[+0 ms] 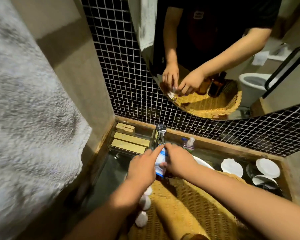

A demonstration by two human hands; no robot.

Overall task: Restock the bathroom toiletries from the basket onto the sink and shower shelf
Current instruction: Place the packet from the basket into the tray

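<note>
Both left hand (pixel 142 168) and right hand (pixel 178 161) pinch a white, blue-printed, possibly plastic packet (pixel 160 161) over the basket (pixel 206 205).

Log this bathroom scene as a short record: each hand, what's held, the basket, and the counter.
left hand: holds the white and blue packet
right hand: grips the same packet
packet position: over the far edge of the basket, before the faucet
basket: wicker, white wrapped items along its left side
counter: clear tray of tan boxes left of faucet, pump bottle right

White-blue packet (pixel 158 159), above wicker basket (pixel 206 205)
</note>
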